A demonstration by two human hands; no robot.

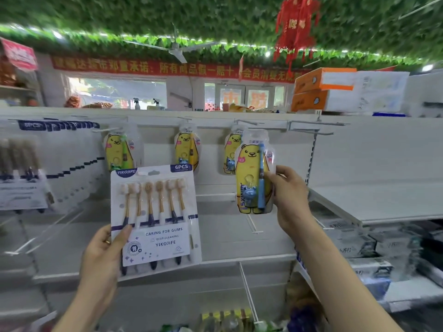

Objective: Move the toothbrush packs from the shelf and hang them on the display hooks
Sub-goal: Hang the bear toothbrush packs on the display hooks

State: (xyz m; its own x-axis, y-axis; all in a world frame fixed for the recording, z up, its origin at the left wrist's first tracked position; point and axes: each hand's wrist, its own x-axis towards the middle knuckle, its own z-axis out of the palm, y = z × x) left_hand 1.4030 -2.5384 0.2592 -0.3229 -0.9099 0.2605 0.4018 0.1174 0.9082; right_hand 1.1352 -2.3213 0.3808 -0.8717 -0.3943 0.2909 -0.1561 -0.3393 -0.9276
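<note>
Left hand (103, 255) pinches six-brush pack (155, 216) at its lower corner; right hand (290, 197) pinches bear pack (254, 173) by its edge, below hook (249, 122); risk: both hands loaded, edge grip may let pack swing, miss hook tip, drop onto shelf (227, 245).

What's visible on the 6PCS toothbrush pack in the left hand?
The 6PCS pack is a flat white card under a clear blister, printed YIKOJIFE and CARING FOR GUMS. Six brushes stand heads up, gold necks, dark navy handles. Top hang slot, unhooked. Held upright, slightly tilted, by the left hand gripping its lower left corner, thumb on front.
</note>
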